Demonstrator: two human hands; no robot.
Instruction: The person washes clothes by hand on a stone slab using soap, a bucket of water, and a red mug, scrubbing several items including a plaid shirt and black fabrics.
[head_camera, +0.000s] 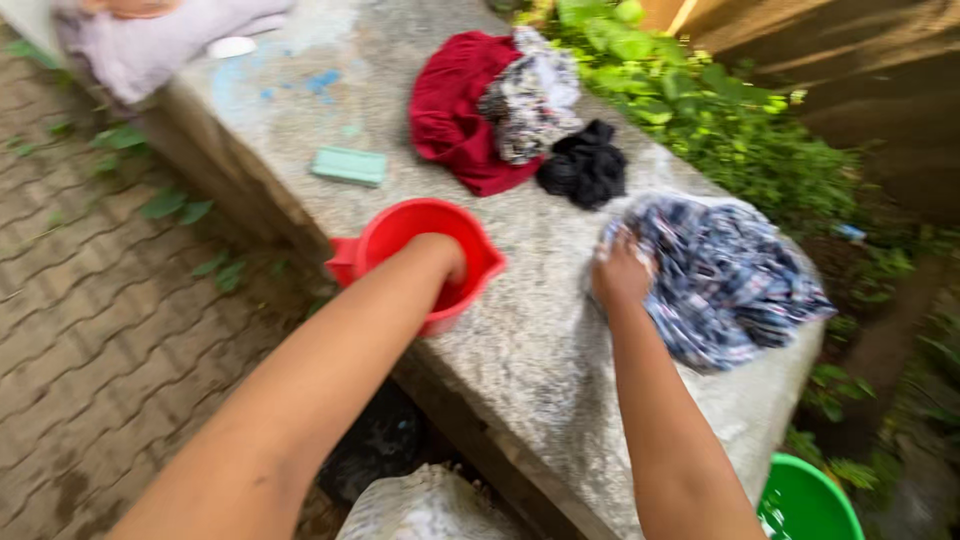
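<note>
At frame centre the left hand (440, 262) dips inside the red jug (425, 262), fingers hidden (grip unreadable). Right of centre, the right hand (620, 272) presses closed fingers onto the blue patterned cloth (725, 275); a firm, flat hold suits best. The rough concrete tabletop (540, 340) stands outdoors beside brick paving (90, 300).

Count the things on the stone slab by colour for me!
Red: 2, jug and cloth
Black: 1, cloth
Green: 1, soap
Blue checked: 1, cloth
Pale patterned: 1, cloth
Total: 6
</note>
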